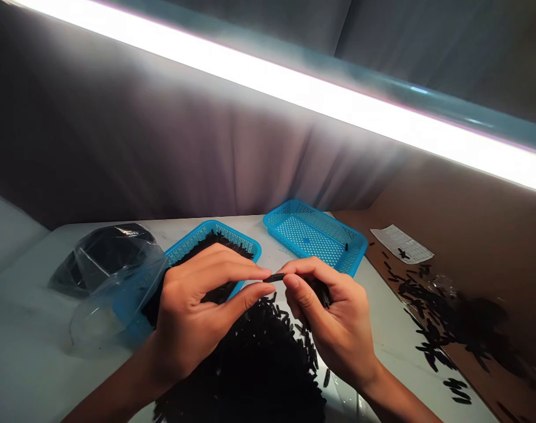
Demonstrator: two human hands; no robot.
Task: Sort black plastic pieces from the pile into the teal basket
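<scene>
My left hand (197, 311) and my right hand (329, 311) meet over a heap of small black stick-like parts (259, 364) on the white table. Both pinch the same small black part (274, 277) between thumb and forefinger, one at each end. My right hand also keeps a few more black parts (323, 291) tucked in its palm. Behind my left hand stands a blue plastic basket (232, 235) filled with the same black parts.
A second blue basket (316, 235), nearly bare, stands at the back right. A clear plastic bag (109, 264) with dark contents lies at the left. More black parts (444, 323) are scattered on brown cardboard at the right, beside a paper slip (402, 244).
</scene>
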